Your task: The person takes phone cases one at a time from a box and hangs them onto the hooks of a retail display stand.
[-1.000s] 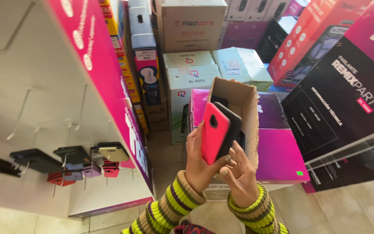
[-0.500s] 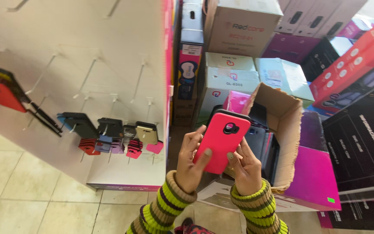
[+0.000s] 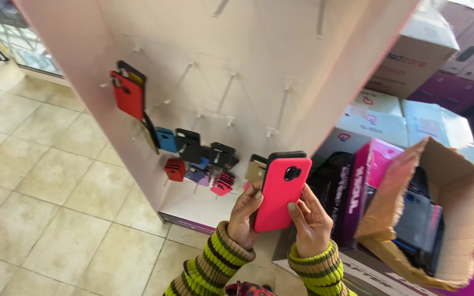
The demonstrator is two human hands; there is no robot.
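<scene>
Open brown carton [image 3: 440, 181] beside stacked white and magenta boxes [image 3: 379, 118]

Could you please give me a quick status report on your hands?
Left hand and right hand both grip pink phone case. Display board ahead, pegs mostly bare.

A bright pink phone case [image 3: 280, 193] with a black camera cutout stands upright before the white display board.

hands [image 3: 245, 216]: 2 | pink phone cases [image 3: 281, 192] held: 1 | red cases [image 3: 127, 94] near the display board's [image 3: 248, 66] left edge: 1 | open cardboard boxes [image 3: 445, 181]: 1 | cases along the board's lower edge: too crowded to count
</scene>
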